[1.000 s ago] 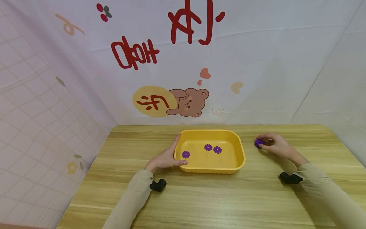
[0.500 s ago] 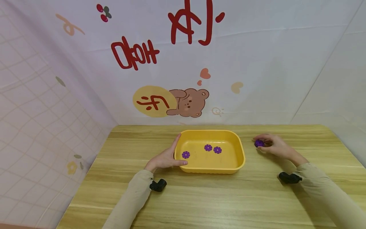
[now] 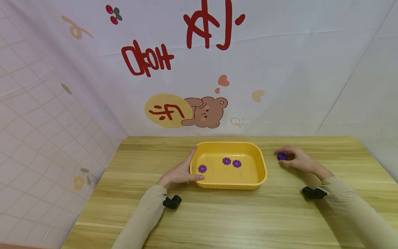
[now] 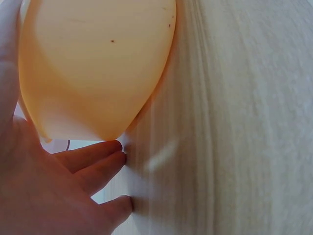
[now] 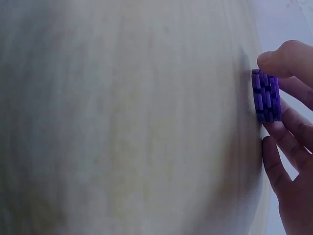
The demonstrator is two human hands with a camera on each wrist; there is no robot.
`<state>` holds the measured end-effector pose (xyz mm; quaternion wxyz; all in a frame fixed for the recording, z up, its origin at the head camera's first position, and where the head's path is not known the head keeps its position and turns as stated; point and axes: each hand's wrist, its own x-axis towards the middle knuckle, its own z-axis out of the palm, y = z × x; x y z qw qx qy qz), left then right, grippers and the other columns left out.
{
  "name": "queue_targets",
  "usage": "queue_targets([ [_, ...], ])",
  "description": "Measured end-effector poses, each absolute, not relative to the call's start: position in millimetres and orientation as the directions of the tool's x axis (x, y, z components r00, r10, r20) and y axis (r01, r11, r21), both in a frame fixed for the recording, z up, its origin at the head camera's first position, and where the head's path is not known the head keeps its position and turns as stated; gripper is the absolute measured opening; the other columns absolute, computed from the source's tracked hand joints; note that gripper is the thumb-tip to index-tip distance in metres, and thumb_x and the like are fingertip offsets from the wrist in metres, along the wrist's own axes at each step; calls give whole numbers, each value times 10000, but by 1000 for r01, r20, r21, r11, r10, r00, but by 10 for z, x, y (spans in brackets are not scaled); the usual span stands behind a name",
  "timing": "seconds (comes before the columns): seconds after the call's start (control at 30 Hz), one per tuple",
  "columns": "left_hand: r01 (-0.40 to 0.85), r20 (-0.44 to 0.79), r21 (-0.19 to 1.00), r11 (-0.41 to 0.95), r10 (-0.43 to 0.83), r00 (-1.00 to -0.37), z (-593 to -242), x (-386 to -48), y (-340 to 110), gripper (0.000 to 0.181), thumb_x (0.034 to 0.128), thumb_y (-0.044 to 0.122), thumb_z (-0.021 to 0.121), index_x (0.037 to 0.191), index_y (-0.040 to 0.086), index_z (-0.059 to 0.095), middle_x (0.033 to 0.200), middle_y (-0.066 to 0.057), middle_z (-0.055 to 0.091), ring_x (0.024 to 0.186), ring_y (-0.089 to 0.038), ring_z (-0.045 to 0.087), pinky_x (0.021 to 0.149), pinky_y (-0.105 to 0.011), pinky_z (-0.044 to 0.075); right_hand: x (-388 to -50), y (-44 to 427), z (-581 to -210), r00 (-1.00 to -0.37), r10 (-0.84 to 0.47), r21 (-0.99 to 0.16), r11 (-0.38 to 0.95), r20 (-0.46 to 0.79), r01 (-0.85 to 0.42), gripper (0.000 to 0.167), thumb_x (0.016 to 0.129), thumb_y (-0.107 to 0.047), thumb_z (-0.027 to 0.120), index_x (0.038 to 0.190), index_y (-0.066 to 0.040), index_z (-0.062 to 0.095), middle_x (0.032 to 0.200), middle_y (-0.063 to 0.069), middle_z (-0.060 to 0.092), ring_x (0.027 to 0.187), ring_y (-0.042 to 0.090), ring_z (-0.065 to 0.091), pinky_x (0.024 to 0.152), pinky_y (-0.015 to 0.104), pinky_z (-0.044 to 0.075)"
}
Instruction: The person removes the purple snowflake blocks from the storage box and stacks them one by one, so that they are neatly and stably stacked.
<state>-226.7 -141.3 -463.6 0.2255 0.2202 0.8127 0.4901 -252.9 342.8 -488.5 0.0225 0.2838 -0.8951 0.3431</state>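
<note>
Yellow bin (image 3: 230,186): near table's (image 3: 230,221) far edge; three purple discs (image 3: 226,161) inside, one toward left end, two mid-floor
Left hand (image 3: 180,173): gripping bin's left end, thumb over rim
Right hand (image 3: 300,160): pinching purple stack (image 5: 267,98), right of bin

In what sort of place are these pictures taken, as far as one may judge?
Probably a small indoor recording corner: a wood-grain table stands before a white backdrop printed with a cartoon bear, and small black devices sit at both wrists.

soft light, faint shadows, hazy dim right wrist view
</note>
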Motion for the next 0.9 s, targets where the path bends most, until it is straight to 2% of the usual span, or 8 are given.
queue_targets([
  [0.3, 142, -150, 884, 445, 559, -815, -4625, -2259, -1413, 1185, 806, 286, 805, 1549, 230, -115, 1569, -151, 179, 1128, -236, 530, 1091, -403, 304, -2553, 3458, -4866, -829, -499, -622, 573, 252, -534, 351, 846, -4, 722, 1184, 38, 638, 1153, 197, 628, 995, 227, 580, 793, 241, 499],
  [0.57, 144, -144, 893, 427, 572, -807, -4638, -2268, -1415, 1180, 812, 266, 801, 1548, 224, -121, 1573, -151, 157, 1128, -243, 536, 1087, -400, 311, -2585, 3354, -4704, -852, -465, -636, 587, 242, -501, 364, 872, -27, 702, 1223, 20, 618, 1235, 161, 568, 1076, 279, 502, 880, 294, 466],
  [0.73, 156, -135, 893, 422, 581, -802, -4649, -2276, -1418, 1173, 819, 258, 795, 1547, 213, -124, 1557, -148, 200, 1069, -222, 565, 1064, -386, 348, -2612, 3240, -4594, -833, -500, -609, 591, 237, -528, 361, 874, -16, 691, 1229, -10, 625, 1261, 116, 568, 1116, 232, 507, 910, 272, 440],
  [0.9, 150, -138, 894, 421, 579, -804, -4641, -2269, -1419, 1177, 815, 262, 799, 1547, 218, -121, 1558, -150, 198, 1084, -227, 557, 1067, -389, 344, -2625, 3072, -4486, -804, -534, -604, 559, 261, -567, 355, 864, -16, 704, 1210, -60, 641, 1239, 81, 579, 1140, 147, 501, 926, 266, 445],
])
